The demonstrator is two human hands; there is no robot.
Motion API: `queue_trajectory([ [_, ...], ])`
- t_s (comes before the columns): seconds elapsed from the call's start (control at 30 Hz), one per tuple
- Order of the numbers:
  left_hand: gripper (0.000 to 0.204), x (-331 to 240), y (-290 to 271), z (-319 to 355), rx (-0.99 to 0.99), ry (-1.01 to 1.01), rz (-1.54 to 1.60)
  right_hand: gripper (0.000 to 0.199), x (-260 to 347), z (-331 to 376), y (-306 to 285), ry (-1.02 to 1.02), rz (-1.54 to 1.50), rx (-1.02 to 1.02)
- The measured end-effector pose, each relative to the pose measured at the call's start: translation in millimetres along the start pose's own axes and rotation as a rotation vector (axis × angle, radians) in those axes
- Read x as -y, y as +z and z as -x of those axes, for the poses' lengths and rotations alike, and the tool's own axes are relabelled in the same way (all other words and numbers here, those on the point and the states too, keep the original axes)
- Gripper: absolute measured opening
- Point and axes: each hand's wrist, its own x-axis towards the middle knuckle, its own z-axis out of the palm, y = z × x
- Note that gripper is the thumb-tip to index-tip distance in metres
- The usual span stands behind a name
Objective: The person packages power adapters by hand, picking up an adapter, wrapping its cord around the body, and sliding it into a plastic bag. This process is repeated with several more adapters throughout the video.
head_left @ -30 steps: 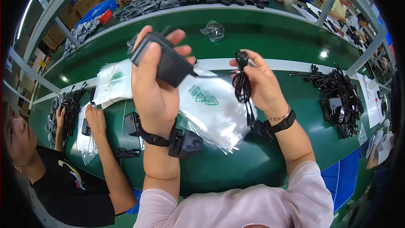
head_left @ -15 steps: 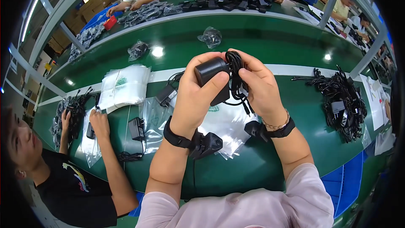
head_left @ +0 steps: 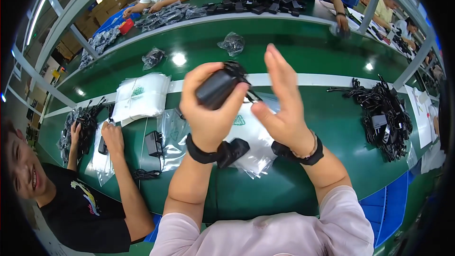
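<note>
My left hand [head_left: 204, 114] is wrapped round a black power adapter [head_left: 218, 89], raised above the green table. The adapter's coiled black cable [head_left: 235, 70] lies bunched against its far end, partly hidden by my fingers. To the right, apart from the adapter, my right hand [head_left: 285, 102] is held up with the fingers stretched and the thumb out. Nothing is in it. Beneath my hands lies a pile of clear plastic bags [head_left: 253, 137]. Each of my wrists wears a black strap with a small black device.
A bag stack [head_left: 140, 97] and another adapter [head_left: 153, 143] lie left. Tangled cables and adapters [head_left: 386, 121] are heaped right. Bagged items [head_left: 232, 44] sit on the far green surface. A co-worker [head_left: 85, 199] in black works close on my left; others sit opposite.
My right hand has let go of the cable and opened, moving away from it. My left hand has shifted slightly left and down with the adapter. A co-worker opposite has reached out to the right.
</note>
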Motion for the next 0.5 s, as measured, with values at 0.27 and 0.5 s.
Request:
queue_trajectory([
  [0.27, 0.045, -14.9, -4.5, -0.6, 0.105, 0.218, 0.176, 0.036, -9.3, -7.5, -1.1, 1.013, -1.167, 0.247],
  [0.5, 0.041, 7.9, 14.9, 8.2, 0.182, -0.616, 0.641, 0.023, -28.4, -6.4, -4.4, 0.874, -1.056, -0.010],
])
